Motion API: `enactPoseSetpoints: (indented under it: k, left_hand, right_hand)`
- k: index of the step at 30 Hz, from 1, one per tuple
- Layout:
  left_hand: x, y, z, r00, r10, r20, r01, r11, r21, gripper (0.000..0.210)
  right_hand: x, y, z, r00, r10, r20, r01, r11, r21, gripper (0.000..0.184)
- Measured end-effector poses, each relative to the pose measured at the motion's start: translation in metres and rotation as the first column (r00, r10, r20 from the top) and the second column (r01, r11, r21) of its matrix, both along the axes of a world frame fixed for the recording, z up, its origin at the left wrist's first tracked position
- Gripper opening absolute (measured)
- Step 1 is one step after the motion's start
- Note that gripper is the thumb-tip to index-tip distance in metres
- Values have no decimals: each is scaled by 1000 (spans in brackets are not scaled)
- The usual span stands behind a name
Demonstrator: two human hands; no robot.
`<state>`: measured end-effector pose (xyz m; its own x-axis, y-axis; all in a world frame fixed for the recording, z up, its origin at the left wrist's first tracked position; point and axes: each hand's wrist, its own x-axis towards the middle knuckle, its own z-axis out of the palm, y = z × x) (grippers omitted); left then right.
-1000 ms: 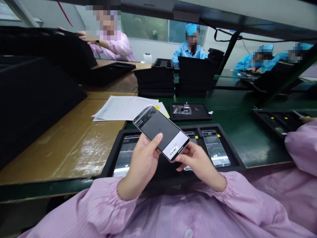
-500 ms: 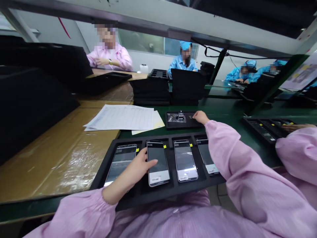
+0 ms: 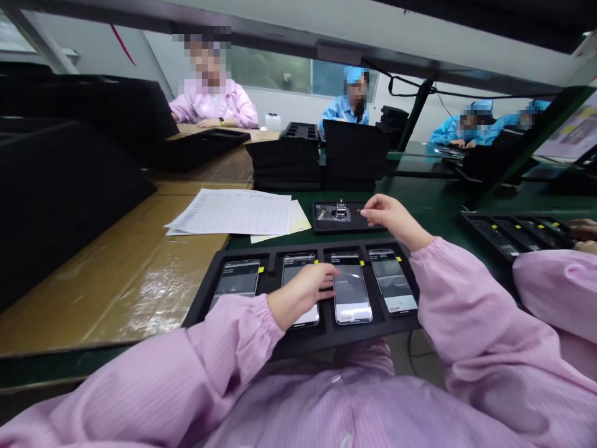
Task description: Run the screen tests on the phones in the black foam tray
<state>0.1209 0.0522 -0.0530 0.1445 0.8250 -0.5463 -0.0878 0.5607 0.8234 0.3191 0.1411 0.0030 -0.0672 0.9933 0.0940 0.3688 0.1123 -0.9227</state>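
Observation:
A black foam tray before me holds several smartphones in separate slots, each with a yellow tab beside its top. My left hand reaches over one smartphone, partly covering it. Its fingers are apart, the tips at the left edge of the neighbouring smartphone. My right hand pinches over the right part of a small black tray; whatever is between its fingertips is too small to make out. In that tray lie a clear plastic bag and a small metal device.
Printed sheets lie left of the small tray, partly on brown cardboard. Black trays are stacked behind. At right, a co-worker's sleeve is beside another phone tray. A shelf crosses overhead.
My left hand has moved right, off the second smartphone, which now lies in its slot, to the third. My right hand stays pinched over the small tray, raised slightly.

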Motion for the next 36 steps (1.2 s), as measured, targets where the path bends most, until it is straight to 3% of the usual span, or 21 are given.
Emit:
enactPoseSetpoints:
  k: [3, 6, 10, 13, 17, 21, 29, 36]
  left_hand:
    - [10, 6, -2, 998, -50, 25, 50, 999, 3, 10]
    - [22, 4, -3, 991, -127, 48, 125, 991, 45, 15]
    - [22, 2, 3, 991, -96, 93, 88, 992, 93, 22]
    - [11, 4, 19, 983, -7, 186, -22, 989, 149, 18]
    - [1, -2, 44, 959, 64, 275, -117, 977, 181, 10]
    - [1, -16, 53, 929, 111, 353, -182, 967, 177, 14]
    - [-2, -28, 51, 938, 49, 344, -159, 940, 302, 22]
    - [4, -37, 46, 928, 70, 365, -197, 925, 323, 30]
  right_hand:
    - [1, -63, 4, 976, 114, -185, -110, 993, 33, 16]
    - [-3, -113, -6, 871, 167, -461, -169, 985, 37, 31]
    - [-10, -157, -31, 775, 65, -629, -164, 981, -101, 31]
    - [-17, -176, -50, 719, 7, -695, -204, 958, -202, 34]
    - [-32, -186, -60, 622, -18, -783, -221, 955, -197, 40]
    - [-42, -186, -55, 571, 15, -821, -209, 970, -128, 40]
    - [-41, -186, -53, 615, -1, -789, -167, 977, -131, 44]
    - [-45, -177, -69, 698, 52, -715, -188, 976, -113, 47]
